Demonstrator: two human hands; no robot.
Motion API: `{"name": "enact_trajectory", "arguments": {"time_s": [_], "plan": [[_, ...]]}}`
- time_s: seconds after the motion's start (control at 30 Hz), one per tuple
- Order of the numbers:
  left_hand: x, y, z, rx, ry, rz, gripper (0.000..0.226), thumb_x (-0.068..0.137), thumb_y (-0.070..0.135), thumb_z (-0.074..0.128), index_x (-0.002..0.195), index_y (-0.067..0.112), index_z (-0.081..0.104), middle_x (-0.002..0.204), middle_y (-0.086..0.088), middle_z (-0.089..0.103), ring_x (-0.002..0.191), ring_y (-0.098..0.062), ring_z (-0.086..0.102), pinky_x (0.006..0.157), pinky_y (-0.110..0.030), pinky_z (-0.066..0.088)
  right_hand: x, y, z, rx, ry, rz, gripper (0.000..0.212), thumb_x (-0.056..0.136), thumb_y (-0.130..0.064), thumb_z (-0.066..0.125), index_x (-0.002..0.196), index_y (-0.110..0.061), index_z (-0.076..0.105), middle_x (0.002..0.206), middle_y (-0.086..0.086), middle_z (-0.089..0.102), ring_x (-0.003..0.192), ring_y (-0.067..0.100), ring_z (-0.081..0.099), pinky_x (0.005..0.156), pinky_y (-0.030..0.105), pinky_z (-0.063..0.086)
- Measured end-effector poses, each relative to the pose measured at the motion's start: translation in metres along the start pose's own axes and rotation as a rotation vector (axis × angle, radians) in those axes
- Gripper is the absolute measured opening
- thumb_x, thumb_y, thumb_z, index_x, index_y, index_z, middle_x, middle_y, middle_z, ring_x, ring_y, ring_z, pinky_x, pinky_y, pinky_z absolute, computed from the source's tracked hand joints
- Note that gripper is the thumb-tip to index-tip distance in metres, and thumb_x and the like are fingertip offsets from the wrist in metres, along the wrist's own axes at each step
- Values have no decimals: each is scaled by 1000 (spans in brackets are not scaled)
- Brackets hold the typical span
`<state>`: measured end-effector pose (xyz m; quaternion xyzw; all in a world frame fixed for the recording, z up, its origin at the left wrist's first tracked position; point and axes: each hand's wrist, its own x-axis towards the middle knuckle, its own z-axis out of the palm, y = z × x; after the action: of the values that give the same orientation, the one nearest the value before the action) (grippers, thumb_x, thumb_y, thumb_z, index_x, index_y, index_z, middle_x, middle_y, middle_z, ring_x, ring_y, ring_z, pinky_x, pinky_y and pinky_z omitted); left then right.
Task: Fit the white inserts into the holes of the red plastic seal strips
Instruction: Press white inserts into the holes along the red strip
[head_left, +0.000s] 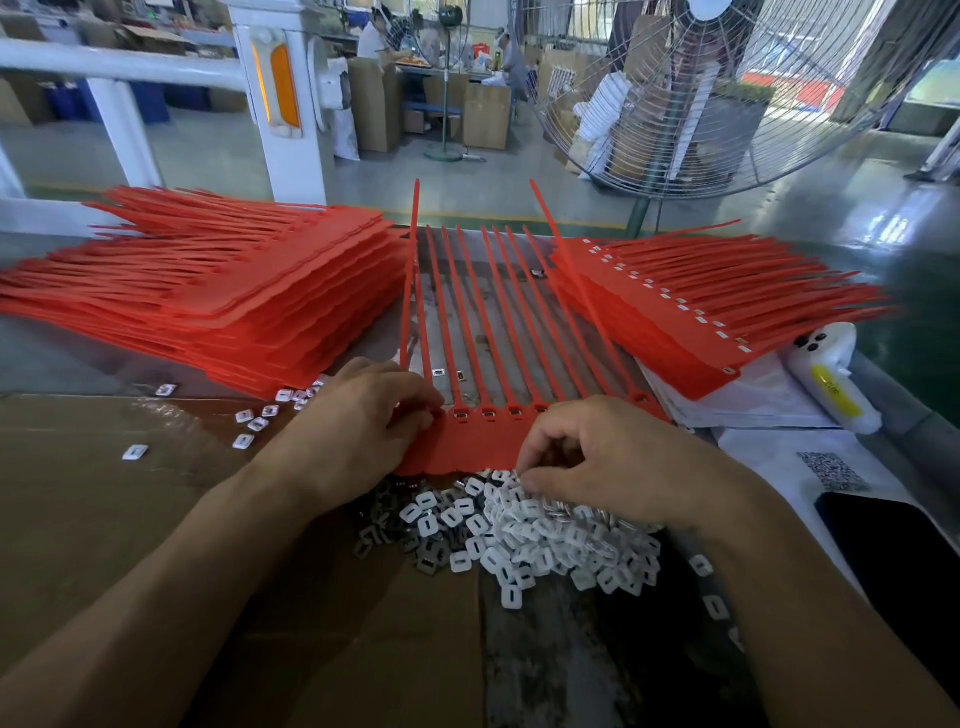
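Bright, even daylight pours in from the far right of the hall and glares off the glossy green floor (852, 208). Shadows are soft. Wide-angle distortion bends the edges; the strip tips (857, 306) at right are smeared and the background is soft.

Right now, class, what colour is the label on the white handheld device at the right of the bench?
Yellow label, on the white handheld device; head view.
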<state>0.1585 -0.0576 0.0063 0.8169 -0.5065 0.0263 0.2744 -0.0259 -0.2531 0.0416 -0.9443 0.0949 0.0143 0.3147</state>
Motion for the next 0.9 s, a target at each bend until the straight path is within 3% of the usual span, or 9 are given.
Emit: {"name": "enact_trajectory", "arguments": {"time_s": [0.23, 0.33, 0.43, 0.6, 0.73, 0.9], "plan": [[-2, 6, -2, -4, -3, 9, 21, 99, 31, 62, 117, 35, 71, 112, 20, 64, 111, -2, 48, 85, -11, 34, 1, -3, 4, 64, 154, -42, 9, 96, -31, 71, 87, -33, 71, 80, -16, 73, 67, 3, 68, 58, 18, 53], [-2, 9, -3, 3, -2, 7, 21, 99, 32, 61, 118, 35, 70, 114, 19, 64, 112, -3, 49, 88, -19, 38, 4, -4, 7, 168, 268, -58, 7, 93, -32, 75, 87, -34, 72, 83, -14, 75, 71, 4, 70, 64, 19, 57], [-3, 13, -4, 7, 18, 18, 21, 99, 31, 62, 119, 33, 71, 114, 17, 64, 112, -6, 50, 96, -28, 43, 7, -4, 9, 222, 336, -85, 9, 92, -27, 77, 86, -33, 74, 83, -15, 74, 75, 2, 69, 67, 12, 52], [-3, 21, -4, -50, 73, 62, 22, 97, 28, 66, 117, 32, 72, 111, 18, 64, 111, -5, 53, 97, -31, 45, 10, -7, 13, 352, 370, -88, 12, 91, -21, 78, 86, -31, 75, 79, -9, 73, 67, 1, 65, 61, 16, 51], [-4, 34, 0, -99, 62, 112, 25, 91, 38, 67, 117, 37, 69, 105, 24, 62, 105, 3, 52, 90, -17, 42, 12, -11, 20, 382, 380, -65, 12, 92, -21, 78, 87, -33, 75, 82, -4, 73, 68, 12, 67, 64, 33, 60], [-5, 47, 3, -153, 116, 107, 22, 87, 34, 74, 109, 33, 70, 94, 26, 62, 101, 5, 54, 82, -6, 39, 13, -14, 24, 430, 389, -60, 13, 92, -19, 77, 90, -31, 75, 81, -7, 73, 64, 4, 66, 62, 18, 54]]}}
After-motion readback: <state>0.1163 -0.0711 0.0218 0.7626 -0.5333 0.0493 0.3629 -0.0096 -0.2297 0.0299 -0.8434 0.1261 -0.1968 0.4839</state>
